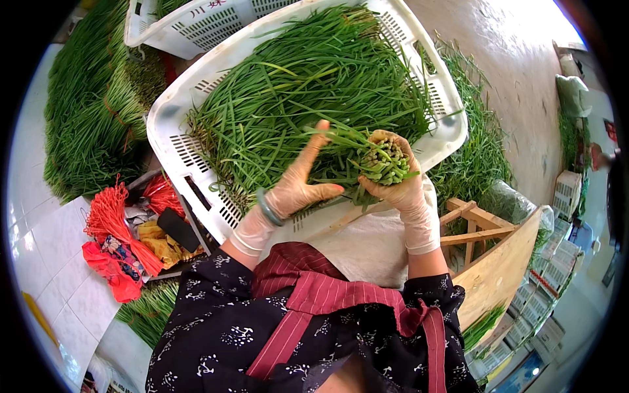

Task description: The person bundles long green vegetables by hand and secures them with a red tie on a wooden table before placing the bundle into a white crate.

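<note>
greens (308, 85) in crate (164, 131) | ties (114, 216) left | bundle (383, 160) above crate's near rim

Vegetable packing shed, white crates (171, 141) of chives beyond the hands (298, 187), tied bundles (92, 111) and red ties (111, 216) to their left, stacked boxes (544, 308) far right

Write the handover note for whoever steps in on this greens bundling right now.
Right hand: gloved, closed in a grip round a bunch of green stalks, cut ends facing up.
Left hand: gloved, open, flat against the bunch's leaves, bangle on the wrist.
Loose greens fill the white crate ahead. Red ties lie to the left; bundled greens are stacked beyond them.
Done: one bunch gathered, ends roughly level.
Left: no tie on this bunch yet; crate is full.
</note>
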{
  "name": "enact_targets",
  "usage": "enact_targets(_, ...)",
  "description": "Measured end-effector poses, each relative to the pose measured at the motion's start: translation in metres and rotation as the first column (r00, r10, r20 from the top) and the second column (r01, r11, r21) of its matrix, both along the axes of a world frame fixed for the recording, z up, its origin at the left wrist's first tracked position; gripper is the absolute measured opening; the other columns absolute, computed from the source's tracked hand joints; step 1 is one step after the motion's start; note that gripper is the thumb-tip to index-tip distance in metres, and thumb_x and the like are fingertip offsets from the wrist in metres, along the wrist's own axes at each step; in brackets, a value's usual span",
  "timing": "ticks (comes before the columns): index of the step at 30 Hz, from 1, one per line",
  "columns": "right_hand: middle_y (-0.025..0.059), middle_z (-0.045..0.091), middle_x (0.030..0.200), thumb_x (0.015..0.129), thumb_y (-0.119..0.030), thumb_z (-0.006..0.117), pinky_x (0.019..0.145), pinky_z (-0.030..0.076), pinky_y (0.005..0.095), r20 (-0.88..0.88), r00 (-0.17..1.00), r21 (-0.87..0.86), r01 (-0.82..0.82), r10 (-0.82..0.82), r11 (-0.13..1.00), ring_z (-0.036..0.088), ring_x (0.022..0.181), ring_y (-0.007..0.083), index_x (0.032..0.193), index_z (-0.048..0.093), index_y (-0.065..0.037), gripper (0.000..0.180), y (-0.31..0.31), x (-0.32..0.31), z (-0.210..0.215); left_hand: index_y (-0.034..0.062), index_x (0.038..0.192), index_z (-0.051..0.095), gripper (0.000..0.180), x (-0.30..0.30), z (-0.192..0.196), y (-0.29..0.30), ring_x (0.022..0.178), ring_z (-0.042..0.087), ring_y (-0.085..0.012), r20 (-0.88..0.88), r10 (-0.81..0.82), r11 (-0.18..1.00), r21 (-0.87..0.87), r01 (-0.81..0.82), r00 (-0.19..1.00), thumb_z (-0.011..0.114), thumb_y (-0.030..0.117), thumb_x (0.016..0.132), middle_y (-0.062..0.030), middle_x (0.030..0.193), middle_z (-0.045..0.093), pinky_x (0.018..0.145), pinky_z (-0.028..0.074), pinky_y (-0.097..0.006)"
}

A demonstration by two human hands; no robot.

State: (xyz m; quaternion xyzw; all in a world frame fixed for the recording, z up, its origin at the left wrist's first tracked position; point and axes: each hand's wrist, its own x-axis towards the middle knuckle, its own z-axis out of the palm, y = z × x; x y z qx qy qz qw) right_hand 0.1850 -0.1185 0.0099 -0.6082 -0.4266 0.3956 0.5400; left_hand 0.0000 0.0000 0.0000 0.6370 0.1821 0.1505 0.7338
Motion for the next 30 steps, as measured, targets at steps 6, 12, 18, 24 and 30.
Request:
enact_targets(6, 0.0121, 0.047, 0.120, 0.051, -0.020, 0.081, 0.097, 0.035, 0.0388, 0.034, 0.999, -0.211, 0.007, 0.000, 0.977, 0.046, 0.112, 0.0252, 0.114, 0.049, -0.008, 0.072, -0.001, -0.001, 0.019, 0.0039, 0.139, 0.007, 0.119, 0.041, 0.001, -0.026, 0.130, 0.017, -0.0319, -0.085, 0.007, 0.866, 0.499, 0.036, 0.996, 0.081, 0.037, 0.052, -0.0169, 0.140, 0.016, 0.106, 0.015, -0.039)
enact_targets(12, 0.0112, 0.040, 0.130, 0.053, -0.014, 0.080, 0.101, 0.029, 0.0361, 0.385, 0.909, -0.172, -0.101, 0.161, 0.980, 0.039, 0.119, 0.0254, 0.109, 0.053, -0.009, 0.063, 0.004, 0.013, 0.042, 0.0025, 0.136, 0.007, 0.110, 0.071, -0.019, -0.063, 0.126, 0.020, -0.0379, -0.024, 0.117, 0.896, 0.433, -0.095, 0.993, 0.072, 0.044, 0.058, -0.0191, 0.134, 0.021, 0.105, 0.014, -0.044)
enact_targets(18, 0.0070, 0.057, 0.109, 0.054, -0.015, 0.080, 0.098, 0.035, 0.0335, 0.329, 0.943, -0.142, 0.100, -0.048, 0.985, 0.050, 0.107, 0.0192, 0.107, 0.051, -0.004, 0.061, -0.010, 0.007, 0.032, -0.0012, 0.137, 0.005, 0.121, 0.065, -0.020, -0.049, 0.130, 0.011, -0.0381, -0.052, 0.040, 0.858, 0.513, -0.008, 0.998, 0.072, 0.056, 0.054, -0.0220, 0.139, 0.015, 0.106, 0.007, -0.044)
enact_targets(24, 0.0077, 0.059, 0.103, 0.062, -0.009, 0.075, 0.084, 0.048, 0.0315, -0.038, 0.901, 0.079, 0.433, -0.432, 0.898, 0.058, 0.092, 0.0175, 0.104, 0.052, -0.006, 0.048, -0.028, 0.043, 0.088, -0.0007, 0.138, 0.004, 0.119, 0.003, -0.065, -0.040, 0.133, 0.004, -0.0373, -0.653, -0.088, 0.674, 0.517, 0.527, 0.752, 0.064, 0.063, 0.057, -0.0221, 0.143, 0.009, 0.106, 0.003, -0.048)
enact_targets(30, 0.0131, 0.054, 0.112, 0.079, -0.018, 0.060, 0.089, 0.045, 0.0378, -0.246, 0.635, 0.186, 0.772, -0.732, 0.607, 0.054, 0.101, 0.0233, 0.118, 0.047, -0.003, 0.044, -0.067, 0.122, 0.132, 0.0073, 0.140, 0.004, 0.092, -0.049, -0.121, -0.058, 0.135, 0.003, -0.0278, -0.854, -0.074, 0.392, 0.450, 0.802, 0.515, 0.054, 0.051, 0.075, -0.0102, 0.146, 0.009, 0.106, 0.001, -0.049)
